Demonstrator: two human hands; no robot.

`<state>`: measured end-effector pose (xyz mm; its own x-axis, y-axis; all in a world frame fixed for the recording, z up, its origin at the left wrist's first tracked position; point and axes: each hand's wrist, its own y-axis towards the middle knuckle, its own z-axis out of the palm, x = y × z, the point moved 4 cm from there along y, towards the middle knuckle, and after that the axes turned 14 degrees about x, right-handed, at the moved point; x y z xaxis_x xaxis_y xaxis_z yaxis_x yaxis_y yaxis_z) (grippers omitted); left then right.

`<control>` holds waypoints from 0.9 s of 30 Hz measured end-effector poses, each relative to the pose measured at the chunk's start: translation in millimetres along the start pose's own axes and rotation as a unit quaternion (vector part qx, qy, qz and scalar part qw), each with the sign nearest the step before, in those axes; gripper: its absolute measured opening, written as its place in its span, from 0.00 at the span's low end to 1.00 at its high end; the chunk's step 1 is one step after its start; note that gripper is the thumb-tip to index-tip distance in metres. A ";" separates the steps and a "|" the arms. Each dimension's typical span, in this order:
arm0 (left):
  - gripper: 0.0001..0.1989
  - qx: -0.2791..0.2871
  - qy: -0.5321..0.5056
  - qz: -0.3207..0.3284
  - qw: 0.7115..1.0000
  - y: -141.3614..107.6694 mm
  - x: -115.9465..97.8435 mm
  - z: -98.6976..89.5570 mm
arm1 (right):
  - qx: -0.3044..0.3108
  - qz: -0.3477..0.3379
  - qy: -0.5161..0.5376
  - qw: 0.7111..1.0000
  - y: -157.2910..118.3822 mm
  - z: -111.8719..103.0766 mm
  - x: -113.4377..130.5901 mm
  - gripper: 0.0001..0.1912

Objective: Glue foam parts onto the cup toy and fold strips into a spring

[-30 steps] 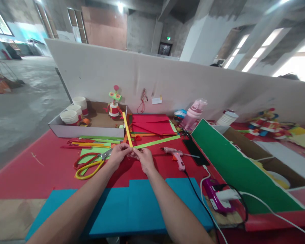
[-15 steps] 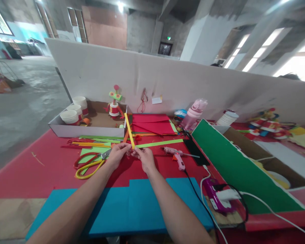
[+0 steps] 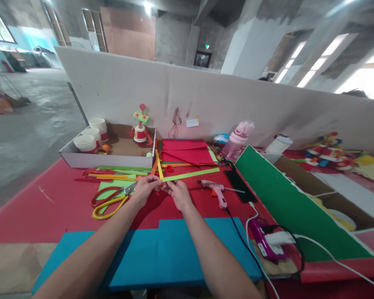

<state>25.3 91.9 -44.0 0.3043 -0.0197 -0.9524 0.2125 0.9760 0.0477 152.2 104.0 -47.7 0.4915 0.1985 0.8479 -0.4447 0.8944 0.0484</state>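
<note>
A yellow paper strip [image 3: 159, 165] and a light green paper strip [image 3: 193, 174] meet at one end between my hands, the yellow pointing away and the green to the right. My left hand [image 3: 147, 189] pinches the joined end from the left. My right hand [image 3: 177, 193] closes on the same end from the right, by the green strip. Both sets of fingertips nearly touch and partly hide the join. Red and yellow handled scissors [image 3: 112, 202] lie left of my left hand. Right of my right hand rests a pink glue gun [image 3: 217, 192].
Behind, a box [image 3: 106, 161] holds paper cups and a spring-armed figure [image 3: 140, 133]. Red paper sheets [image 3: 185, 150], a pink bottle [image 3: 237, 139] and a black phone [image 3: 240, 186] lie beyond. A green panel [image 3: 293, 207] and power strip [image 3: 266, 241] stand right; blue boards [image 3: 158, 253] lie in front.
The yellow strip's free end has dropped lower and slightly right. The green strip's far end has swung a little up and left, off the phone's edge. Both hands stay nearly in place.
</note>
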 end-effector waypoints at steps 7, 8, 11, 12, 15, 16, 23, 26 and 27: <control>0.09 -0.005 0.041 0.004 0.999 -0.8 -0.6 0.9 | -0.026 -0.006 -0.010 1.000 -0.7 -0.7 -3.1 0.14; 0.09 -0.004 0.044 0.003 0.999 -0.9 -0.2 0.6 | -0.024 -0.005 -0.014 1.000 -0.7 -0.9 -3.6 0.15; 0.09 0.000 0.043 -0.001 0.999 -1.2 2.2 -0.7 | -0.016 0.000 -0.029 0.999 -0.4 -1.6 -4.6 0.16; 0.09 0.001 0.044 0.000 0.999 -1.4 2.7 -1.0 | -0.016 0.001 -0.034 0.999 -0.2 -2.0 -4.8 0.16; 0.09 0.004 0.049 0.010 0.999 -2.1 2.8 -0.5 | -0.022 0.007 -0.042 0.999 0.1 -3.5 -5.6 0.16; 0.09 0.005 0.048 0.014 0.999 -2.3 2.5 0.1 | -0.023 0.010 -0.043 0.999 0.2 -3.7 -5.9 0.16; 0.08 0.005 0.051 0.019 0.998 -2.2 -0.1 2.2 | -0.040 0.000 -0.060 0.997 1.0 -5.4 -5.3 0.15; 0.10 0.004 0.046 0.021 0.999 -3.0 -0.5 2.7 | -0.057 -0.018 -0.065 0.996 1.5 -7.3 -3.9 0.15; 0.11 0.010 0.040 0.023 0.999 -3.4 -0.6 3.7 | -0.063 -0.024 -0.065 0.996 1.7 -7.9 -3.5 0.15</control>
<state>27.8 87.8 -42.5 0.2385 0.0432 -0.9702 0.2193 0.9708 0.0971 155.6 108.0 -54.8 0.4055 0.1089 0.9076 -0.3213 0.9465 0.0299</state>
